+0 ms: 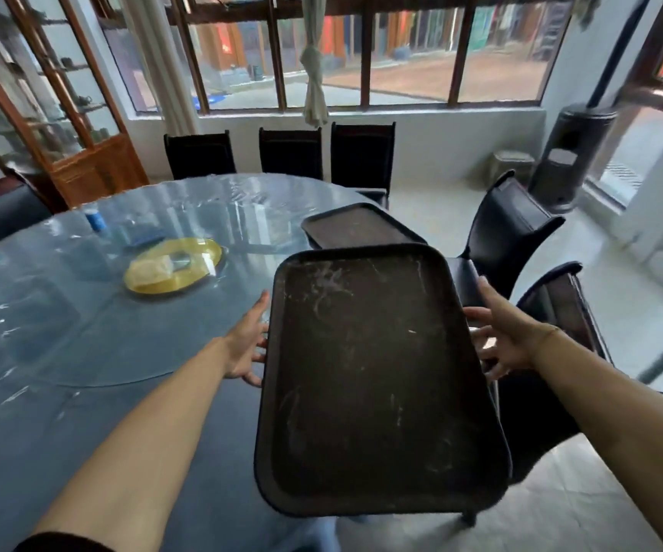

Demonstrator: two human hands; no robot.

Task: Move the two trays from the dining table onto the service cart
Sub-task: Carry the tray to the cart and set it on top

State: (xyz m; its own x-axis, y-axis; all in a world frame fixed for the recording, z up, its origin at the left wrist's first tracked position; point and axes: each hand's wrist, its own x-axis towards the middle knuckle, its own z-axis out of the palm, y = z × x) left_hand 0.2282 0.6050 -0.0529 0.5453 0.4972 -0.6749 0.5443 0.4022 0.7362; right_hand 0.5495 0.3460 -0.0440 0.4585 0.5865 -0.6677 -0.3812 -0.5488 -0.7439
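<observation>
A large dark scratched tray (377,376) is lifted off the round dining table (63,332), tilted slightly, over the table's right edge. My left hand (248,342) grips its left rim, fingers under it. My right hand (503,336) holds the right rim. A second dark tray (357,227) lies flat on the table's far right edge, just beyond the held one. No service cart is in view.
Black chairs (509,225) stand close on the right and along the far side (290,153). A yellow dish (174,264) and a blue cup (95,219) sit on the table's glass turntable. A wooden cabinet (63,113) stands at left, a dark heater (572,153) at right.
</observation>
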